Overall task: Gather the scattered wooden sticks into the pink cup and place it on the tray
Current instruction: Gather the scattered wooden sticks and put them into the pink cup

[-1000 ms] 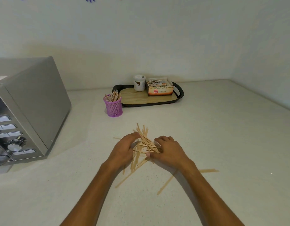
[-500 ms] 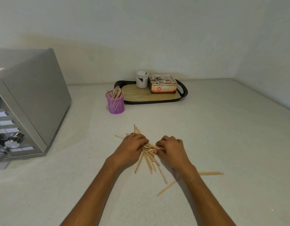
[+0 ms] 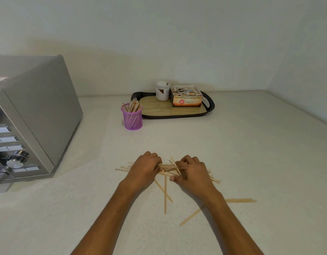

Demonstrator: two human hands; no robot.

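Two hands: both low on the pale countertop (image 3: 250, 144), knuckles up, meeting over one bundle of wooden sticks (image 3: 168, 167).
Left hand (image 3: 144, 172): fingers curled round the left end of the bundle; stick tips poke out past it on the left side.
Right hand (image 3: 191, 173): fingers curled over the right end of the same bundle, thumb tucked low toward the counter; more tips show beyond it on the right.
Loose sticks (image 3: 165, 194): a few lie flat below the hands, two crossing; another pair (image 3: 239, 200) lies beside the right forearm, one angled under it.
Pink cup (image 3: 132, 118): mesh, upright on the counter, just beside the tray's left end and not on it; already holds a sheaf of sticks leaning out of the top.
Tray (image 3: 159, 111): dark rim, wood-look floor, near the back wall.
On the tray: a white lidded jar (image 3: 162, 91) touching an open box of tea sachets (image 3: 187, 100), labelled ginger tea.
Far left: a silver microwave oven (image 3: 30, 115) with a dial and buttons.
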